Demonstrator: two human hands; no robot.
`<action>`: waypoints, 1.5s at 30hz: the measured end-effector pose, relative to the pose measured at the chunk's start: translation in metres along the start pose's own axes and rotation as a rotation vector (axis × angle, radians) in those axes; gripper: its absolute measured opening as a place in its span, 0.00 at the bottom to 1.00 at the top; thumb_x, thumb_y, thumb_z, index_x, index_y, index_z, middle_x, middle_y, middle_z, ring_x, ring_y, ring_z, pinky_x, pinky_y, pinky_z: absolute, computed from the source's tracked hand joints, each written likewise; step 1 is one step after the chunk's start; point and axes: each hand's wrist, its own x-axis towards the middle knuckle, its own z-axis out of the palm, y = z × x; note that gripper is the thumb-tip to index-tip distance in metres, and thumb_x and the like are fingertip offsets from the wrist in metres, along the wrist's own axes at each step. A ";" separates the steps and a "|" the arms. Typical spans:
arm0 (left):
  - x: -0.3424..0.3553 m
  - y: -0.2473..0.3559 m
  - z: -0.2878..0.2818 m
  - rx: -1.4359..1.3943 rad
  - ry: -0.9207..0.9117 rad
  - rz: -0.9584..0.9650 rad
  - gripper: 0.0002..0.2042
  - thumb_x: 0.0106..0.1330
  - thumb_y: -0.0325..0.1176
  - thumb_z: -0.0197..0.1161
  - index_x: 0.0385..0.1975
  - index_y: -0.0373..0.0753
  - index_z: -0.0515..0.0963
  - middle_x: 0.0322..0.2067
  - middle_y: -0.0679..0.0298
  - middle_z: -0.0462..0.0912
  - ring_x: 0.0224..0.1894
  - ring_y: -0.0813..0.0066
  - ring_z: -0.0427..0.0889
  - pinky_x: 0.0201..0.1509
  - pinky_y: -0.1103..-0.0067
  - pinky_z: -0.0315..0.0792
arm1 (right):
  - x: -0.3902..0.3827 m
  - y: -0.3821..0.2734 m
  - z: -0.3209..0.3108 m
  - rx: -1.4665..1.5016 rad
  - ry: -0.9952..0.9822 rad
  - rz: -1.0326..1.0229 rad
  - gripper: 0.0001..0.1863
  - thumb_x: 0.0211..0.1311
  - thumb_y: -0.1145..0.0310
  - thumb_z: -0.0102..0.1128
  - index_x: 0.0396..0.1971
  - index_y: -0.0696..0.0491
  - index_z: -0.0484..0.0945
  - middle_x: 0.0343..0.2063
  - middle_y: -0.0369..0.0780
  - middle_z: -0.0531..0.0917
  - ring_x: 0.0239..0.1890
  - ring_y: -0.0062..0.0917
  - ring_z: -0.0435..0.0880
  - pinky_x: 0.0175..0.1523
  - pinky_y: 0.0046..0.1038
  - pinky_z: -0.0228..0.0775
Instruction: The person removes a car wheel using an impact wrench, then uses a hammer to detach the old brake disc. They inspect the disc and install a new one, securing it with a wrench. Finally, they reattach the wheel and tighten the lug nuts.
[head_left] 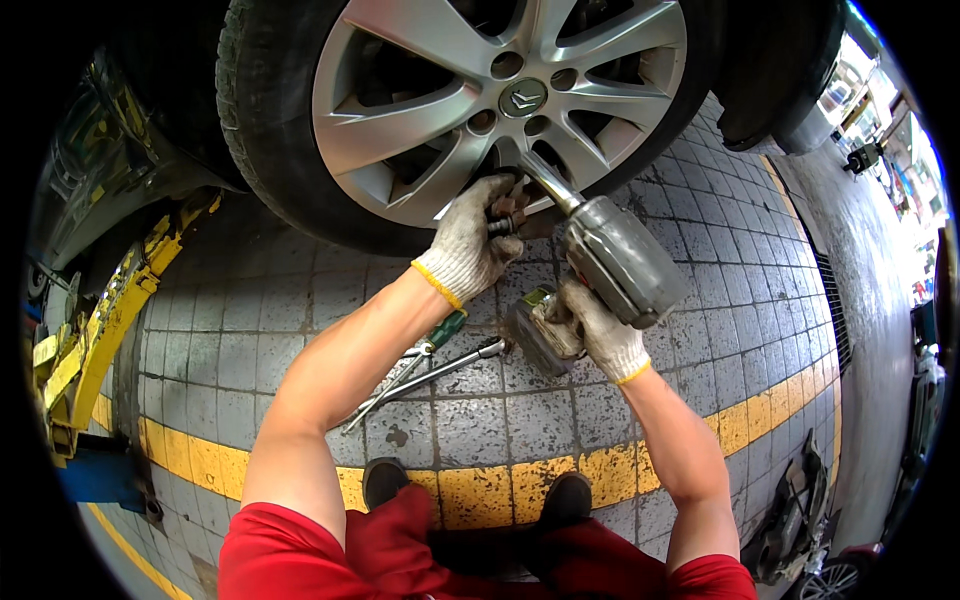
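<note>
My gloved left hand [470, 240] is closed around wheel bolts [501, 225] at the lower spokes of the silver alloy wheel [405, 150], beside the socket end of the impact wrench. My gloved right hand [600, 330] grips the handle of a grey cordless impact wrench [620, 265], whose battery hangs at the bottom. Its long socket [550, 180] reaches up to a lower bolt hole near the hub; whether it sits on a bolt I cannot tell.
A yellow lift arm [110, 320] stands at the left. Long chrome tools [445, 370] and a green-handled tool [442, 330] lie on the tiled floor [250, 350] below the wheel. Dark metal parts [785, 510] lie at the lower right, beside a drain grate [835, 310].
</note>
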 end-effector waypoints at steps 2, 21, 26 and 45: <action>-0.003 0.004 -0.004 -0.003 0.039 -0.018 0.09 0.82 0.39 0.55 0.48 0.41 0.78 0.33 0.71 0.79 0.27 0.83 0.75 0.22 0.87 0.61 | 0.012 0.001 0.011 -0.191 0.028 -0.090 0.19 0.65 0.67 0.78 0.51 0.56 0.83 0.41 0.39 0.90 0.37 0.20 0.88 0.40 0.27 0.84; 0.001 0.040 -0.006 0.110 -0.100 0.051 0.18 0.77 0.49 0.66 0.53 0.41 0.78 0.47 0.61 0.84 0.47 0.69 0.86 0.55 0.65 0.85 | 0.072 0.027 0.044 -0.688 -0.074 -0.476 0.19 0.67 0.71 0.68 0.58 0.54 0.82 0.52 0.43 0.88 0.52 0.36 0.90 0.55 0.38 0.84; 0.008 0.037 -0.006 0.176 -0.103 0.036 0.17 0.79 0.50 0.62 0.52 0.42 0.78 0.46 0.63 0.84 0.47 0.72 0.86 0.56 0.67 0.85 | 0.071 0.027 0.049 -0.669 -0.059 -0.554 0.20 0.70 0.75 0.67 0.61 0.55 0.80 0.54 0.42 0.87 0.54 0.29 0.87 0.57 0.33 0.82; 0.003 0.049 0.007 0.195 0.071 0.023 0.21 0.74 0.50 0.71 0.52 0.38 0.81 0.42 0.63 0.85 0.39 0.74 0.84 0.43 0.73 0.83 | 0.061 0.013 0.085 -0.194 0.022 -0.344 0.19 0.66 0.72 0.75 0.55 0.54 0.81 0.46 0.39 0.88 0.44 0.24 0.86 0.48 0.31 0.82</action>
